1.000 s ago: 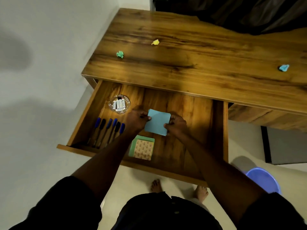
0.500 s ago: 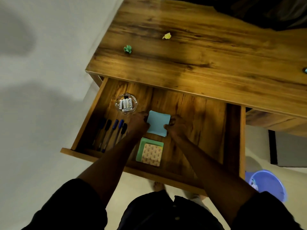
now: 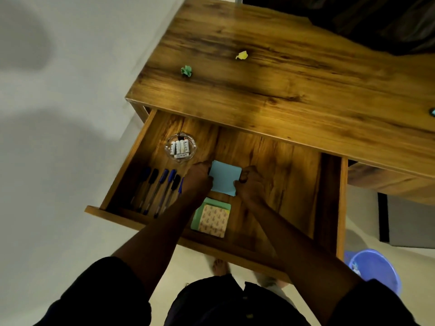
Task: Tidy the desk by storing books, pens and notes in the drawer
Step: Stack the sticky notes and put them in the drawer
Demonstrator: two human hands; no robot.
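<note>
In the open drawer (image 3: 341,208) below the counter's (image 3: 282,85) front edge, the left hand (image 3: 199,176) pinches the left side and the right hand (image 3: 250,184) grips the right side of a blue notepad (image 3: 224,177) at the drawer's middle, pens (image 3: 160,187) lying by its left wall.

A home room: wooden desk (image 3: 294,90), plastic bucket (image 3: 376,269), bare feet (image 3: 220,267) on tiled floor.
</note>
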